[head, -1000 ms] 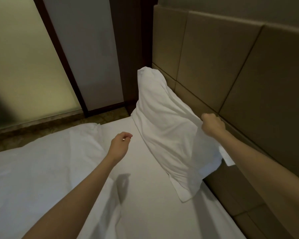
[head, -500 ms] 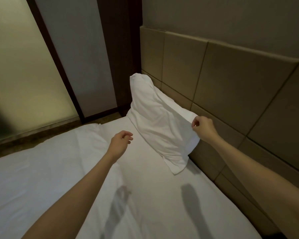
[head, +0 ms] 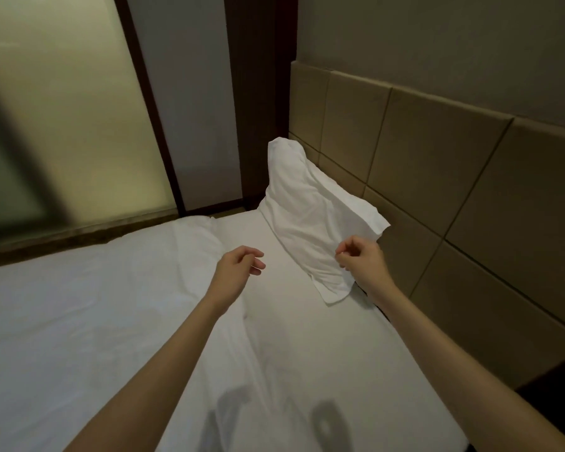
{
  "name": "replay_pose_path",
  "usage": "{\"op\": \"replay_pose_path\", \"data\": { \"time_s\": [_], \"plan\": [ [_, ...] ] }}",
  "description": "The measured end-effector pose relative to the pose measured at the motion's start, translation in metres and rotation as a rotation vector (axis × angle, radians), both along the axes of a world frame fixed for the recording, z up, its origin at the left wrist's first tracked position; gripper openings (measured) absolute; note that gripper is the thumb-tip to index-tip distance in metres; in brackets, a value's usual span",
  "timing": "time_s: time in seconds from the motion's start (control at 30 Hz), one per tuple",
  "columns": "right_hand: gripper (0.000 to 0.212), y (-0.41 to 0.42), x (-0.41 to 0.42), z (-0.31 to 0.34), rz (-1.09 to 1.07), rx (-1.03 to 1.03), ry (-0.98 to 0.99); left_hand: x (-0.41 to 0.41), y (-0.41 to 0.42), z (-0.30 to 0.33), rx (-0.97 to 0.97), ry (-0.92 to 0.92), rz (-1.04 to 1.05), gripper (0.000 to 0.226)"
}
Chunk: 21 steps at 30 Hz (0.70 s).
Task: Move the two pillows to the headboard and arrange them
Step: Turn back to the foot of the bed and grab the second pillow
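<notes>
White bed sheet [head: 307, 337] fills the near scene, tan padded headboard [head: 437, 177] on the right. One pillow [head: 310, 216] leans against headboard at the far end. Left hand [head: 238, 265] hovers, fingers loosely curled, empty. Right hand [head: 361, 257] half-clenched just beside the pillow's near edge, gripping nothing.

Dim, warm-toned room. Frosted glass panel [head: 62, 125] glowing pale yellow-green at left, framed by a dark wooden post [head: 147, 106]. Grey wall strip [head: 193, 102] beside it, then a dark corner column [head: 258, 93]. Plain grey-beige wall [head: 437, 37] at upper right. Stone-like sill [head: 79, 236] along the glass foot. White sheeted bed [head: 79, 321] filling the lower view.
</notes>
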State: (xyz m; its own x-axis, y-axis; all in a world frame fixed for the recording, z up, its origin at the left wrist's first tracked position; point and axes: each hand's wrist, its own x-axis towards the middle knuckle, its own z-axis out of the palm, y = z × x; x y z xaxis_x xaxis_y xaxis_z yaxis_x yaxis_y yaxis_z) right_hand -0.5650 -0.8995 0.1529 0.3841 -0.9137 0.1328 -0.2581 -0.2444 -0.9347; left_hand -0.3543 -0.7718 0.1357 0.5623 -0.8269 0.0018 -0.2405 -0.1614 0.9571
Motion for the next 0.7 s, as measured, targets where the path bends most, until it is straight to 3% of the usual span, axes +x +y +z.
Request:
{"op": "replay_pose_path", "data": {
  "time_s": [0.37,0.7],
  "plan": [
    [0.024,0.101,-0.010,-0.041,0.190,0.213,-0.092,-0.053,0.130,-0.042,-0.002,0.193,0.239,0.029],
    [0.024,0.225,0.049,-0.085,0.403,0.322,0.066,-0.036,0.290,-0.100,0.046,0.330,0.540,0.030]
  ]
}}
